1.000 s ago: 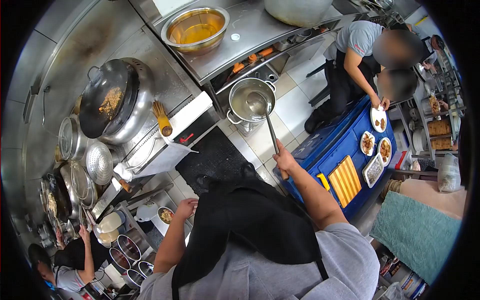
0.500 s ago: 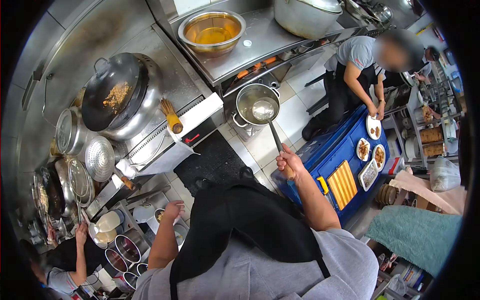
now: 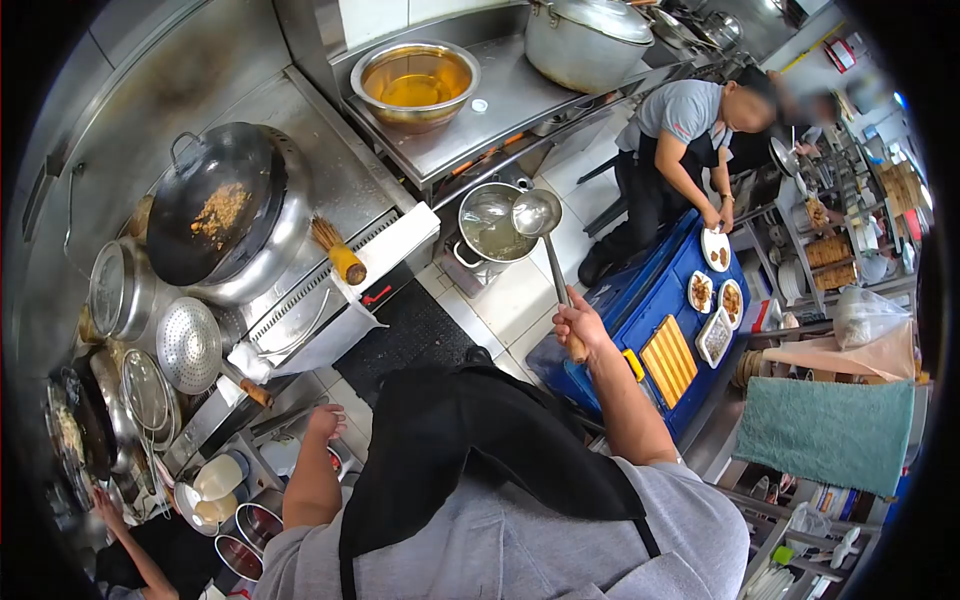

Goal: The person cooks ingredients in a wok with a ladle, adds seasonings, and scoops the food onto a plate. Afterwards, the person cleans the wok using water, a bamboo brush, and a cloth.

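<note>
My right hand (image 3: 580, 327) is wrapped round the wooden-ended handle of a metal ladle (image 3: 537, 213). The ladle's round bowl hangs over the right side of a two-handled pot (image 3: 466, 256), which holds cloudy liquid and stands low by the steel counter. Down at my left side, my left hand (image 3: 326, 422) hangs free with loosely bent fingers and nothing in it. Ahead of it and to the left, a wok (image 3: 165, 225) with a heap of browned, crumbly food (image 3: 220, 215) rests tilted on the stove.
A bowl of amber liquid (image 3: 415, 88) and a big lidded pot (image 3: 585, 50) stand on the steel counter. A bamboo brush (image 3: 340, 255) lies at the stove edge. At right, a co-worker (image 3: 680, 130) handles plates on a blue chest (image 3: 630, 300) beside a striped board (image 3: 668, 362).
The ladle has come up out of the pot's liquid and shifted right, over the rim. My left hand's fingers are more bent. The whole view has shifted slightly.
</note>
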Available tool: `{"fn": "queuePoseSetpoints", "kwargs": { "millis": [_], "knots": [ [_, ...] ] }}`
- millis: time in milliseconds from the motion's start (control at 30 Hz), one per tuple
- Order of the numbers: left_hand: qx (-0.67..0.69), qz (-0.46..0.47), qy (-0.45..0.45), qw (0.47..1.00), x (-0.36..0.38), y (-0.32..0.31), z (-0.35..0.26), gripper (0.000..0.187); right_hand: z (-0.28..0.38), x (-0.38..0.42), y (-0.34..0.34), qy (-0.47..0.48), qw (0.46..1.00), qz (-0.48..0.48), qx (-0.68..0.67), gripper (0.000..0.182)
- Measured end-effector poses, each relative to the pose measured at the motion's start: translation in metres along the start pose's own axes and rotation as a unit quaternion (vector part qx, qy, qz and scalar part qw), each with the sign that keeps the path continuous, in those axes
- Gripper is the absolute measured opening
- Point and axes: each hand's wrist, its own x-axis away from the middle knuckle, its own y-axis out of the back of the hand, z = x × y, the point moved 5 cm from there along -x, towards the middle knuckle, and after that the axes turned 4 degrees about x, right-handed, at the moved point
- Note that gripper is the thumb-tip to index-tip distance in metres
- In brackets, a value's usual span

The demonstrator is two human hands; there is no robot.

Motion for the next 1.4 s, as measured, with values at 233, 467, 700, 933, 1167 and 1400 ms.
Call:
{"fn": "queuePoseSetpoints", "kwargs": {
  "millis": [233, 467, 700, 933, 1167, 1400],
  "knots": [
    [0.022, 0.036, -0.038, 0.998, -0.014, -0.029, -0.034, 0.036, 0.022, 0.075, -0.048, 0.005, 0.996, 0.061, -0.064, 0.069],
    [0.027, 0.068, -0.078, 0.994, -0.023, -0.035, -0.031, 0.033, 0.051, 0.128, -0.162, -0.043, 0.973, 0.215, -0.075, 0.064],
    [0.049, 0.020, -0.058, 0.997, -0.009, 0.008, 0.001, 0.033, 0.087, 0.090, -0.323, 0.032, 0.926, 0.341, 0.158, 0.072],
    [0.217, 0.012, -0.074, 0.973, -0.025, 0.044, 0.083, 0.035, 0.071, 0.017, -0.417, 0.326, 0.725, 0.231, 0.561, 0.078],
    [0.344, 0.042, 0.035, 0.937, -0.004, 0.028, 0.212, 0.046, 0.055, 0.009, -0.407, 0.384, 0.540, 0.193, 0.724, 0.078],
    [0.337, -0.016, 0.103, 0.936, 0.031, 0.033, 0.236, 0.038, 0.080, -0.063, -0.511, 0.290, 0.408, 0.113, 0.858, 0.089]
  ]
}}
